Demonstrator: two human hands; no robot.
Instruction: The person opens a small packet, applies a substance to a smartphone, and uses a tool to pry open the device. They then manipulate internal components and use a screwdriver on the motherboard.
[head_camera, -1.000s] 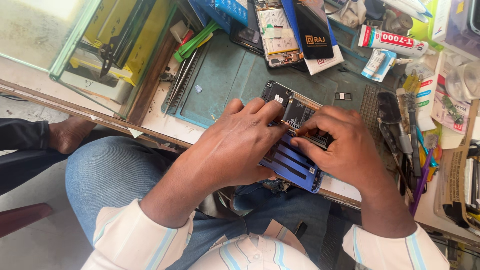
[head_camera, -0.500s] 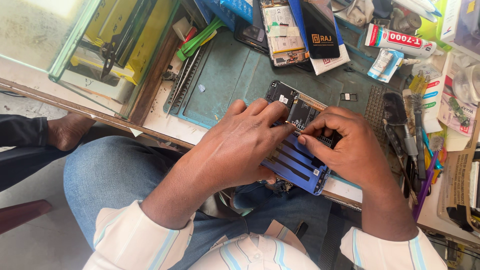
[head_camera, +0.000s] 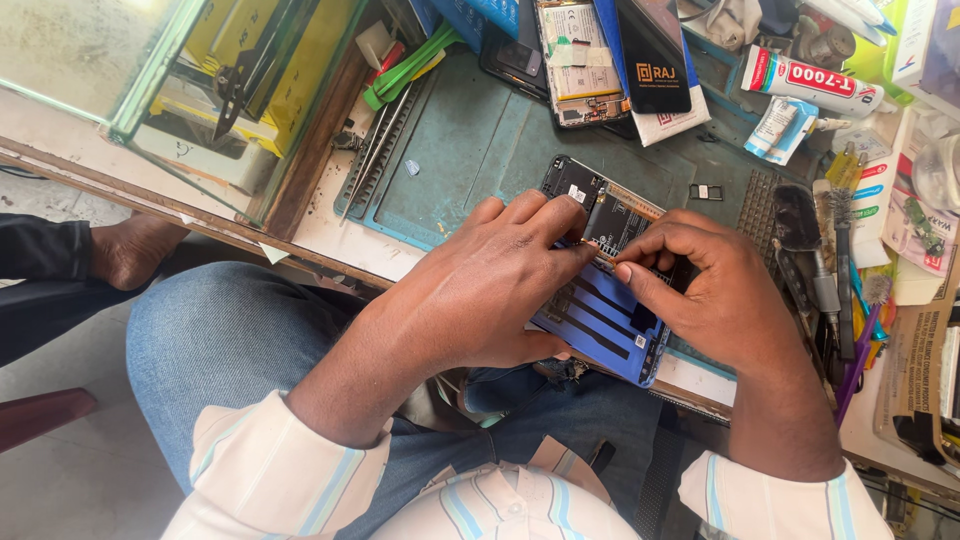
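An opened smartphone (head_camera: 598, 305) with a blue inner frame, black adhesive strips and an exposed circuit board lies tilted over the near edge of a teal work mat (head_camera: 470, 150). My left hand (head_camera: 490, 290) grips its left side, thumb underneath and fingers curled on top. My right hand (head_camera: 715, 290) rests on the phone's right side, its fingertips pinched together at the middle of the board, meeting the left fingertips. Whatever small part sits between the fingertips is hidden.
Another opened phone (head_camera: 575, 60) and a black card (head_camera: 650, 45) lie at the mat's far edge. A glue tube (head_camera: 810, 80), brushes and tools (head_camera: 830, 260) crowd the right. Tweezers (head_camera: 375, 150) lie left. A glass case (head_camera: 170, 90) stands far left. Someone's bare foot (head_camera: 130, 250) shows below it.
Both hands stay on the phone. The right fingertips have shifted slightly toward the left fingers at the board's middle. The view has drifted a little.
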